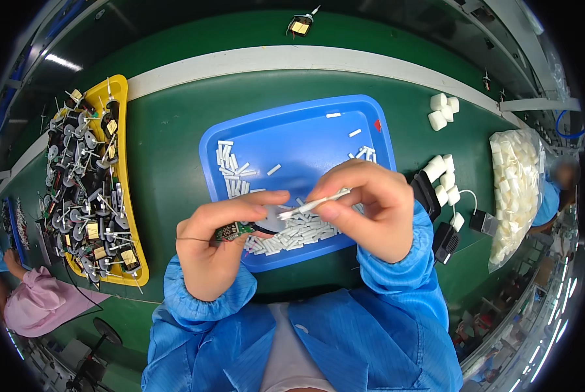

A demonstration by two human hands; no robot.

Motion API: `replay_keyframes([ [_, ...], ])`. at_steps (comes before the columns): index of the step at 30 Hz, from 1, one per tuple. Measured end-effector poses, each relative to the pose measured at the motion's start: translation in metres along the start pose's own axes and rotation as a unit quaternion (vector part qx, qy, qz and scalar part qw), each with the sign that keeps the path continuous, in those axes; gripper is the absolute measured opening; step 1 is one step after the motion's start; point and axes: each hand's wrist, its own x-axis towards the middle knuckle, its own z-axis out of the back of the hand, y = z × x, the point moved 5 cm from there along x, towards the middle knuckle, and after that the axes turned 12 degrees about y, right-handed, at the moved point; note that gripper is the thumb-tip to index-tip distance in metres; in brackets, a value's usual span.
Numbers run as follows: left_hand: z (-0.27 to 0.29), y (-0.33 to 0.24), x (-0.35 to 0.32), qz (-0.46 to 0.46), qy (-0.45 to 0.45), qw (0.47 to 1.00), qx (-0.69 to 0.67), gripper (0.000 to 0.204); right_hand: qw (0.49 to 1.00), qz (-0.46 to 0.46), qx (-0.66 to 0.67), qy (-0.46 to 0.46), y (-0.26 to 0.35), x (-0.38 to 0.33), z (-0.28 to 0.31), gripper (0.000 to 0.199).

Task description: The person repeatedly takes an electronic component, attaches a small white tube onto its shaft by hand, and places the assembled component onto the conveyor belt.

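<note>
"What's in the left hand (209,245)?"

"Its fingers are closed around a small green circuit board (235,230), above the near left part of the shallow blue plastic tray (276,137). A grey, rounded piece (271,222) sits at the board's right end; I can't tell how the two are joined."

"And the right hand (378,206)?"

"Thumb and forefinger pinch a slim white stick-like piece (313,204) above the middle of the tray. It slants down toward the grey piece, and I can't tell whether they touch."

"What's in the tray itself?"

"Many short white plastic tubes (302,236). Most are heaped on the near side under the hands, more lie along the left wall, and a few are scattered at the far right. A small red patch (378,125) marks the right wall."

"Anything around it?"

"Left of the tray, a yellow plastic bin (139,264) is piled with grey-and-black assemblies (86,179) with thin white stems. Right of it, chunky white cylinders (446,179) lie on the green worktop (168,140), and farther right is a clear plastic bag of off-white cylinders (511,189). Beyond the tray, past a long white strip (292,59), lies a single black-and-yellow assembly (300,26)."
</note>
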Motion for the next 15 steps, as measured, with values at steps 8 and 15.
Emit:
replay_keyframes([
  [8, -0.003, -0.008, 0.009, -0.078, 0.041, 0.975, 0.205, 0.03, 0.99, 0.024, -0.139, 0.033, 0.002, 0.008, -0.001, 0.009],
  [15, -0.001, 0.0, 0.041, -0.049, 0.077, 0.966, 0.243, 0.035, 0.98, 0.002, -0.193, -0.053, -0.013, 0.011, 0.017, 0.033],
])
